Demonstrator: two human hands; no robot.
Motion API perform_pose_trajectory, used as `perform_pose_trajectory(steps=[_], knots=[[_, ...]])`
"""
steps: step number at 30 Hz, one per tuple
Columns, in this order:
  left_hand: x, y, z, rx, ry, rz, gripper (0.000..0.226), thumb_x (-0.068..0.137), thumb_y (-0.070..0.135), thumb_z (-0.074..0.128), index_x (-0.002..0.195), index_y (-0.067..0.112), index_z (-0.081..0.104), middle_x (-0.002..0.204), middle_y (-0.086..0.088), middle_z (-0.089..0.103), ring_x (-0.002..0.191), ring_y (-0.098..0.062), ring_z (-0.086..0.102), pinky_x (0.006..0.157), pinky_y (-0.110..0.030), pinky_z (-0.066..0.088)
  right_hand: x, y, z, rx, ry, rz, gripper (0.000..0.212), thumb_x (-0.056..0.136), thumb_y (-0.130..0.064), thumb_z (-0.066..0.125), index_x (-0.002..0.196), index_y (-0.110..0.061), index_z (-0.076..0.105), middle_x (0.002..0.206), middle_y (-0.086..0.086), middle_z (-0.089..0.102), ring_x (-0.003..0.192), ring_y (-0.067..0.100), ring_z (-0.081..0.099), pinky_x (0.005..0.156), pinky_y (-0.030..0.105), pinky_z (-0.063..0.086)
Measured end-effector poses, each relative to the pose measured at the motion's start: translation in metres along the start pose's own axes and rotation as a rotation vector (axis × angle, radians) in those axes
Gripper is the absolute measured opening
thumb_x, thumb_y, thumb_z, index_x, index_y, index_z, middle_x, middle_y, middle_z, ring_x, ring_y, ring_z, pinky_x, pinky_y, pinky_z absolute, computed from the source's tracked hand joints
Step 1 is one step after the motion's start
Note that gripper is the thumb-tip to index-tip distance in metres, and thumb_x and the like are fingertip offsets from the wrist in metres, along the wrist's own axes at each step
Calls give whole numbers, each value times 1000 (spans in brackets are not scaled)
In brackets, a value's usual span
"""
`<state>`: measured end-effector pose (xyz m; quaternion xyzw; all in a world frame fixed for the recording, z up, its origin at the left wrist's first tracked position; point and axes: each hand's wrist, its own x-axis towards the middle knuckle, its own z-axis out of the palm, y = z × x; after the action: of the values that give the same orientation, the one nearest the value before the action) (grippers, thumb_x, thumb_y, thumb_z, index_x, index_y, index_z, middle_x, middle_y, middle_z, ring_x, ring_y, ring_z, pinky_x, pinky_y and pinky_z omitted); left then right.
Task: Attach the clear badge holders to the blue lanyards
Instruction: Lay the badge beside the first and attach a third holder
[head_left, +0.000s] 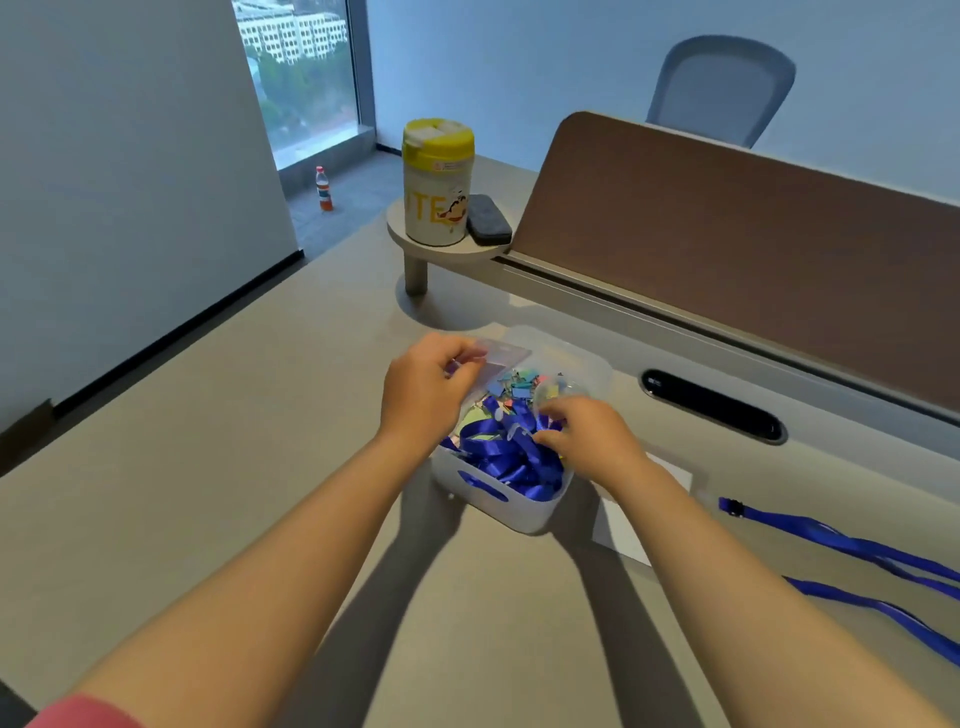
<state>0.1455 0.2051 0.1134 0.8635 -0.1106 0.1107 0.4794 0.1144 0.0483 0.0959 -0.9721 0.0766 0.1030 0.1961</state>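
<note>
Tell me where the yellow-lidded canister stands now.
In the head view, the canister stands on the small round shelf, far left, beside a dark eraser.

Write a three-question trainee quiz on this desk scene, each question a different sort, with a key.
1. True or false: the left hand holds a clear badge holder above the white bin.
2. Multiple choice: where is the right hand? A) on the yellow-lidded canister; B) among the blue lanyards in the bin; C) on the loose lanyard on the desk.
3. Fill in: the dark eraser lies beside the canister on a small round ____.

Key
1. True.
2. B; whether it has pinched one cannot be told.
3. Shelf.
</note>
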Motion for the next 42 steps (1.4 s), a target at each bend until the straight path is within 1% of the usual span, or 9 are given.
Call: perform_pose_trajectory(steps=[5,9,13,21,24,28,32,36,42], knots=[[-16,38,26,-42,-50,93,19,85,13,54,99,3,64,100,-18,65,83,-14,49,63,-13,39,-38,30,-28,304,168,67,36,87,-20,59,120,-7,59,122,13,63,110,25,58,94,36,45],[-39,76,62,-101,-125,174,14,84,8,55,92,1,65,95,-19,66,83,-18,51,72,-30,44,-86,76,-49,372,237,128,37,89,-21,56,124,-7,56,125,10,62,112,21,57,94,32,45],[-81,118,119,-116,-252,223,14,83,6,56,92,1,65,92,-15,63,80,-15,48,66,-22,35,-144,145,-60,411,295,273,38,89,-20,55,126,-7,55,128,10,60,115,22,56,99,34,44],[-183,172,226,-89,-453,215,11,82,4,55,87,3,65,81,-1,55,76,-18,49,66,-23,40,-247,288,-38,448,281,584,44,87,-18,53,131,-10,50,134,9,56,119,24,53,92,29,42],[-206,184,257,-59,-538,215,11,82,6,56,89,4,65,84,-5,61,79,-21,54,76,-36,46,-267,331,-23,452,270,655,48,89,-19,53,136,-11,43,142,6,47,124,22,49,83,23,43],[-222,194,287,-7,-586,239,11,83,7,56,89,3,64,89,-13,64,81,-20,52,77,-37,45,-277,373,-2,357,257,714,48,87,-21,55,133,-9,45,138,8,48,124,25,49,97,34,43],[-228,197,306,21,-600,243,10,82,5,56,87,3,64,86,-7,59,80,-19,51,77,-37,46,-274,392,11,131,186,703,38,86,-25,53,118,-4,51,109,10,53,102,26,51,84,35,41],[-231,198,314,48,-606,244,11,83,7,55,90,5,64,86,-2,56,80,-17,50,76,-32,45,-276,397,22,44,112,715,37,88,-25,48,118,-4,47,118,11,54,112,31,50,97,43,37],[-237,201,316,47,-601,206,12,83,5,54,91,5,64,93,-10,62,81,-18,50,79,-37,46,-291,399,24,-137,116,717,30,94,-23,40,117,-8,52,119,9,56,110,27,52,90,33,37]])
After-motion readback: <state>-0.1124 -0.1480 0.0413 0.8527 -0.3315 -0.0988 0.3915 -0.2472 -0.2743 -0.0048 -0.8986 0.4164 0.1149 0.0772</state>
